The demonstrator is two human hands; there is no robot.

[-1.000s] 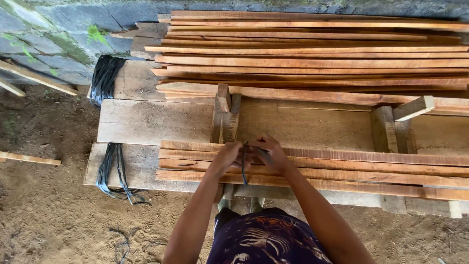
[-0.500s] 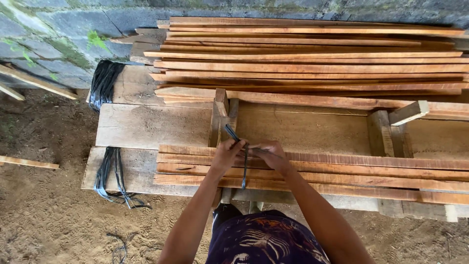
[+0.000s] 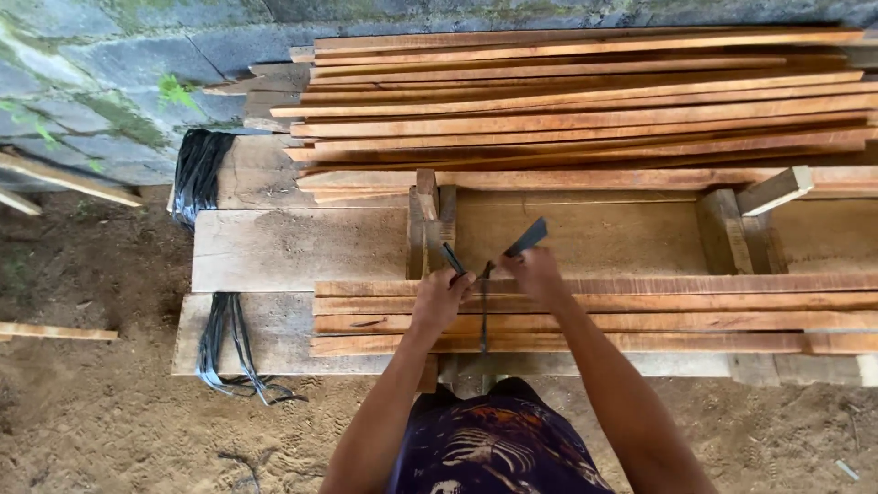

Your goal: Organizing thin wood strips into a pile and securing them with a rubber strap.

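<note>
A black strap (image 3: 485, 306) was pinched by left hand (image 3: 439, 297) and right hand (image 3: 533, 273), looped over wooden slats (image 3: 640, 311) on the table (image 3: 274, 247). Uneven pull might have let slats slip.

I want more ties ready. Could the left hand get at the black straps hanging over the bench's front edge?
Probably yes: the black straps lie uncovered left of the left hand, nothing between, though that hand's grip holds a black strap end.

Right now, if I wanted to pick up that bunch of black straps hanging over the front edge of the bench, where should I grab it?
Grip the bunch of black straps where it lies flat on the plank, coming from above. There the strands run together; below the edge they splay loose towards the sandy ground.
</note>
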